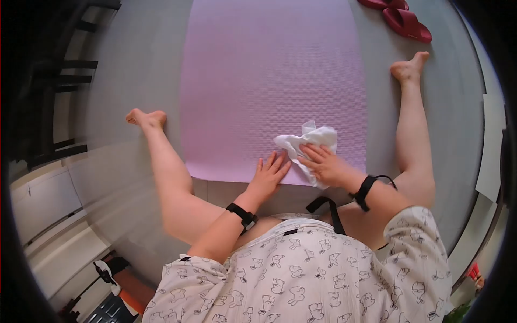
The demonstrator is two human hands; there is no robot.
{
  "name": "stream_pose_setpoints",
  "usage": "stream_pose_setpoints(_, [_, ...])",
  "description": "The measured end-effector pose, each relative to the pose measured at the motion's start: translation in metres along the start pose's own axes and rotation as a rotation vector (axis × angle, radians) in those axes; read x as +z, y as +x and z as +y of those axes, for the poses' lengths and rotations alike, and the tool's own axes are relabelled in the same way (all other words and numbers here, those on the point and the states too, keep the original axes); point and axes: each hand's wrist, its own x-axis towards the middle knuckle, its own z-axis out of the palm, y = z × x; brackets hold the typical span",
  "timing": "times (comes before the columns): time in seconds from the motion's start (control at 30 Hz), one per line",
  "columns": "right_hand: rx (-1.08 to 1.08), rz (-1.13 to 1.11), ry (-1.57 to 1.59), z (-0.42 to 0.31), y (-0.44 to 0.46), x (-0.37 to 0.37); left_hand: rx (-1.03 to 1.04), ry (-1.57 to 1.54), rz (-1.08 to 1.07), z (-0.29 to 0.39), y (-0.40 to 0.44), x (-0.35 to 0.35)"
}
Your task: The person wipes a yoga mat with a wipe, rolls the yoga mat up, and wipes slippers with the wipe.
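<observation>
A pink-purple exercise mat with a ribbed surface lies flat on the grey floor. On its near right part is a crumpled white wipe or thin cloth, one corner sticking up. My right hand lies over the wipe, pressing it to the mat with fingers stretched out. Just left of the wipe, my left hand rests at the mat's near edge, its fingers spread and nothing held. Both wrists wear black bands.
My bare legs stretch out on either side of the mat. Dark red slides lie on the floor at the upper right. Black furniture legs stand at the left. Pale cabinets are at the lower left, and a black strap lies by my lap.
</observation>
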Motion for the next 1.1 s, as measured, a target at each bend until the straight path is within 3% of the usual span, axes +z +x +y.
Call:
stream_pose_setpoints(0.07, [-0.181, -0.115, -0.151, 0.027, 0.013, -0.03, -0.03, -0.03, -0.111, 0.005, 0.002, -0.013])
stream_pose_setpoints(0.1, [-0.151, -0.138, -0.201, 0.038, 0.022, -0.032, -0.033, -0.038, -0.169, 0.008, 0.001, -0.018])
stream_pose_setpoints(0.17, [0.006, 0.088, -0.355, 0.082, 0.052, -0.036, -0.036, -0.042, -0.215, 0.008, 0.005, -0.024])
stream_pose_setpoints(0.23, [0.443, 0.349, -0.413, 0.144, 0.098, -0.059, -0.04, -0.019, -0.238, 0.012, 0.003, -0.023])
stream_pose_setpoints(0.3, [0.825, 0.628, -0.227, 0.163, 0.129, -0.091, -0.042, 0.0, -0.219, 0.011, 0.003, -0.016])
stream_pose_setpoints(0.4, [0.903, 0.646, -0.352, 0.12, 0.18, -0.065, -0.047, 0.025, -0.205, 0.013, 0.0, -0.009])
stream_pose_setpoints(0.47, [0.6, 0.285, -0.467, 0.033, 0.198, -0.048, -0.048, 0.001, -0.145, 0.013, 0.001, -0.007])
stream_pose_setpoints(0.5, [0.338, 0.575, -0.162, 0.015, 0.21, 0.012, -0.05, -0.001, -0.146, 0.012, -0.001, 0.003])
stream_pose_setpoints(0.6, [-0.111, 0.329, 0.078, -0.055, 0.153, 0.044, -0.067, -0.036, -0.276, -0.001, -0.003, 0.028])
stream_pose_setpoints(0.67, [0.102, 0.342, -0.003, -0.025, 0.127, 0.028, -0.037, -0.061, -0.164, 0.004, -0.002, 0.018])
stream_pose_setpoints(0.7, [0.291, 0.21, -0.159, 0.015, 0.118, 0.019, -0.031, -0.08, -0.116, 0.01, 0.0, 0.007])
stream_pose_setpoints(0.77, [0.561, 0.394, -0.4, 0.07, 0.09, -0.026, -0.035, -0.107, -0.104, 0.016, 0.004, -0.007])
stream_pose_setpoints(0.87, [0.918, 0.749, -0.428, 0.139, 0.12, -0.061, -0.053, -0.109, -0.138, 0.018, 0.005, -0.011])
stream_pose_setpoints(0.9, [0.97, 0.577, -0.408, 0.134, 0.142, -0.079, -0.049, -0.094, -0.142, 0.018, 0.006, -0.013])
stream_pose_setpoints(0.97, [0.816, 0.619, -0.108, 0.095, 0.187, -0.08, -0.02, -0.017, -0.081, 0.015, 0.004, 0.001])
stream_pose_setpoints(1.0, [0.594, 0.813, 0.166, 0.073, 0.205, -0.06, -0.009, 0.017, -0.049, 0.015, 0.004, 0.002])
stream_pose_setpoints(1.03, [0.369, 0.525, -0.299, 0.05, 0.212, -0.026, 0.001, 0.051, -0.017, 0.015, 0.005, 0.003])
stream_pose_setpoints(1.07, [0.229, 0.369, -0.334, 0.011, 0.203, -0.009, -0.031, -0.005, -0.115, 0.016, 0.004, 0.0])
stream_pose_setpoints(1.1, [0.102, 0.341, -0.162, -0.014, 0.175, 0.008, -0.059, -0.059, -0.214, 0.015, 0.005, -0.002])
